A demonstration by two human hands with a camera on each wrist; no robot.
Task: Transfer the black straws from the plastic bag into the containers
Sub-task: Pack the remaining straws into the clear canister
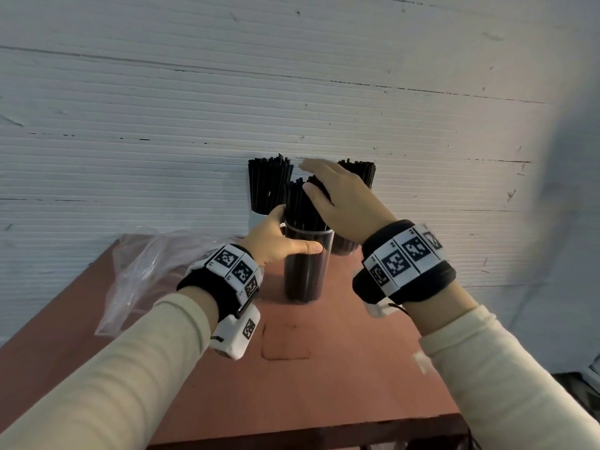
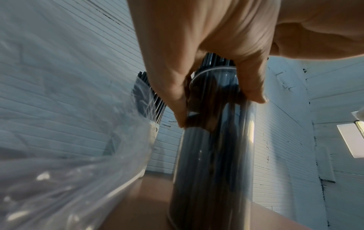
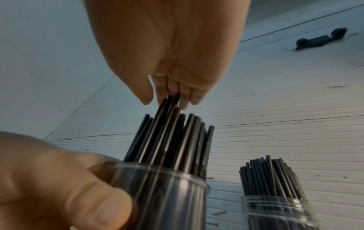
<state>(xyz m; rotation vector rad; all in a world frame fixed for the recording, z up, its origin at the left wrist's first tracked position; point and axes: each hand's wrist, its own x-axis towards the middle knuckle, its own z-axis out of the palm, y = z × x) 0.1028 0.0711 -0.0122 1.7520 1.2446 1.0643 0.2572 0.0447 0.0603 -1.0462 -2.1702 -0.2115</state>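
A clear front container (image 1: 306, 271) packed with black straws (image 1: 300, 206) stands on the reddish table (image 1: 341, 368). My left hand (image 1: 297, 230) grips it just below the rim, thumb in front and fingers behind. My right hand (image 1: 311, 177) lies over the straw tops; in the right wrist view its straight fingers (image 3: 185, 96) touch the tallest straw tips (image 3: 171, 99). Two more straw-filled containers stand against the wall, a back-left container (image 1: 268, 190) and a back-right container (image 1: 358, 177). The crumpled clear plastic bag (image 1: 146, 271) lies at the left; I see no straws in it.
A white ribbed wall (image 1: 292, 92) rises directly behind the containers. The table's front edge (image 1: 324, 436) is near me, its right edge runs below my right forearm. A faint square outline (image 1: 285, 342) marks the table top.
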